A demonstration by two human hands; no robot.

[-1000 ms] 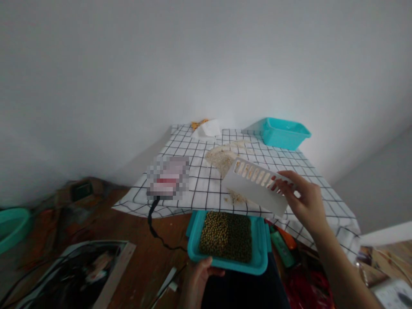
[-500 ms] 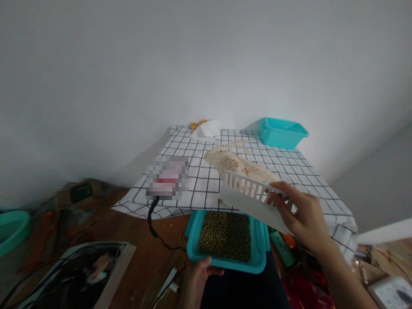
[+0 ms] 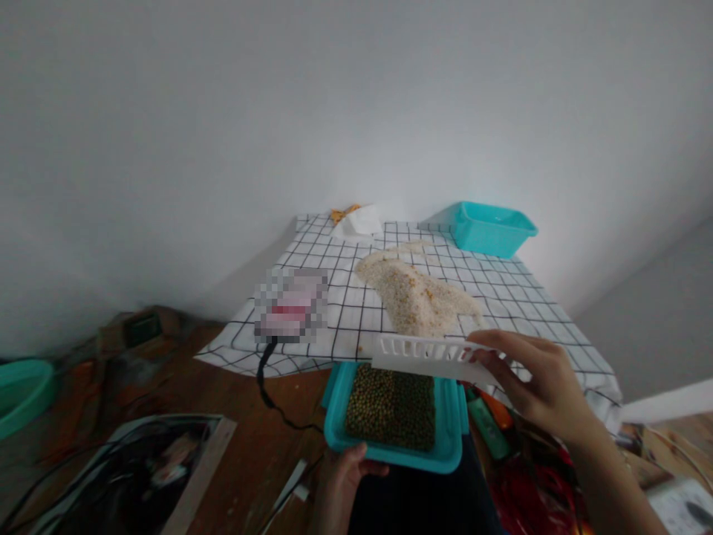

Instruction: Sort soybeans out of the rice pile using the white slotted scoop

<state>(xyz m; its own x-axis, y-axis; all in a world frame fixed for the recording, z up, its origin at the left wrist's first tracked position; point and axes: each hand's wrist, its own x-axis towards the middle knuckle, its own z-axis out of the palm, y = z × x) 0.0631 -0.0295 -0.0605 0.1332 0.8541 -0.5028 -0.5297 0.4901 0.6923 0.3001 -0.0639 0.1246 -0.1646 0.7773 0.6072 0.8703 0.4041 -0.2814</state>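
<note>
My left hand (image 3: pixel 346 479) grips the near left edge of a teal plastic container (image 3: pixel 404 459), thumb over its rim. Small green beans (image 3: pixel 390 407), likely mung beans, fill the container's middle. My right hand (image 3: pixel 538 379) pinches the right end of a white slotted plastic panel (image 3: pixel 431 363). That panel hangs over the container's far rim at the table's front edge, hiding part of both. Just beyond it, a heap of pale grains (image 3: pixel 417 297) with a few orange-brown bits lies on the checked tablecloth (image 3: pixel 345 312).
An upright teal bin (image 3: pixel 493 230) stands at the table's back right. White paper (image 3: pixel 359 221) lies at the back left. A blurred-out pink object (image 3: pixel 292 305) with a black strap (image 3: pixel 264 383) is on the left. Below are a framed picture (image 3: pixel 150 468) and a green basin (image 3: pixel 25 394).
My right hand has lowered the white panel toward me and tilted it flatter, so more of the grain heap shows. My left hand and the container are nearly unmoved.
</note>
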